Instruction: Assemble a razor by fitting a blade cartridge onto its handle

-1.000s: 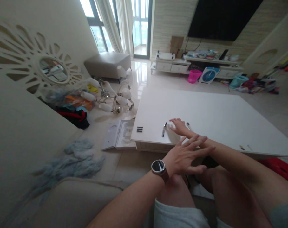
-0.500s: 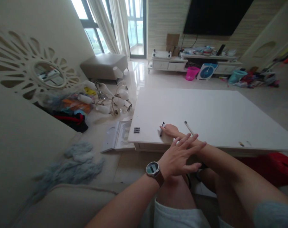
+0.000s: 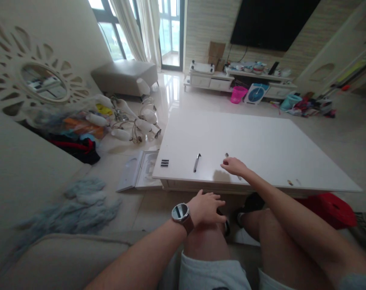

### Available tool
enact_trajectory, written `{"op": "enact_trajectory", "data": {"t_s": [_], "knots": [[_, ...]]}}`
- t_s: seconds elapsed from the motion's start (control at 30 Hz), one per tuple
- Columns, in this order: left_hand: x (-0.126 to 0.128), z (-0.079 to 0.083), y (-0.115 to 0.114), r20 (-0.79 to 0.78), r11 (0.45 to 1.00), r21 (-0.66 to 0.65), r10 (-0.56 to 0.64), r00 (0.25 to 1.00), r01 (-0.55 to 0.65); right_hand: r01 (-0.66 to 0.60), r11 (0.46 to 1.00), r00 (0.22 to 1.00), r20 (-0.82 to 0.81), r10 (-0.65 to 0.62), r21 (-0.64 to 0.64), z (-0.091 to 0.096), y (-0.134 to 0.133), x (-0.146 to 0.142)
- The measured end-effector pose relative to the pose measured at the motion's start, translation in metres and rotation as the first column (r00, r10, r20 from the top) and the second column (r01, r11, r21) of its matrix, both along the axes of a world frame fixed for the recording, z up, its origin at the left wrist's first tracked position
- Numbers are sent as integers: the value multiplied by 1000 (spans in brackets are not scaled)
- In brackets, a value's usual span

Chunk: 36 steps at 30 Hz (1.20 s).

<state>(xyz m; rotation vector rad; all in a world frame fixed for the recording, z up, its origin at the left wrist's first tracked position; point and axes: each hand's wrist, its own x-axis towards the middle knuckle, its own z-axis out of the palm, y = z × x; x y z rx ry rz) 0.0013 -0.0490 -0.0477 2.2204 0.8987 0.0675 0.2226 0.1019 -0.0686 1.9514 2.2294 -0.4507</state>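
My left hand (image 3: 206, 207), with a watch on its wrist, lies on my left knee with the fingers spread over it and nothing in them. My right hand (image 3: 233, 166) reaches over the near edge of the white low table (image 3: 261, 137). Its fingers point left, loosely bent, just above a thin pale stick (image 3: 227, 155) that runs under the hand. I cannot see a grip on the stick. A dark pen with a metal clip (image 3: 196, 162) lies on the table to the left of that hand. A small black ridged piece (image 3: 164, 163) sits near the table's left corner.
A white tray-like box (image 3: 137, 175) lies on the floor beside the table, with a chandelier (image 3: 131, 121) and a pile of bags behind it. Blue-grey fluff (image 3: 80, 201) lies by the sofa. A red stool (image 3: 331, 205) stands under the table's right side. A TV cabinet and a pink bin (image 3: 238, 94) are farther off.
My left hand dropped from my right forearm onto my knee. My right hand moved right, away from the dark pen and over the thin stick.
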Motion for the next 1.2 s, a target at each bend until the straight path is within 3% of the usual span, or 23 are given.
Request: {"op": "enact_trajectory", "data": {"t_s": [0.1,0.2,0.37,0.5,0.6,0.73,1.03,1.2], "knots": [[-2,-7,-2,-150,990,-131,23,988,-43,-137,988,983,-133,126,-77,7,-14,1],[-1,-3,1,-263,985,-169,-12,965,-34,-261,953,947,-236,220,-157,6,-14,1],[-2,17,2,-437,983,-167,-7,900,-74,-228,965,963,-177,204,-132,-11,-3,-6],[-6,27,-1,-548,987,-62,92,831,-150,-238,933,971,-70,228,-270,-25,-8,-21],[-6,26,0,-502,986,-36,121,857,-160,-195,919,971,65,229,-342,-30,-17,-30],[-2,19,0,-402,993,-10,106,909,-120,-240,934,949,138,283,-264,-32,-20,-34],[-6,7,-2,-482,991,116,120,868,-73,-301,941,927,183,327,-153,-28,-25,-29],[-2,3,-2,-336,995,93,72,939,-43,-307,941,921,205,331,-143,-29,-25,-31]]}}
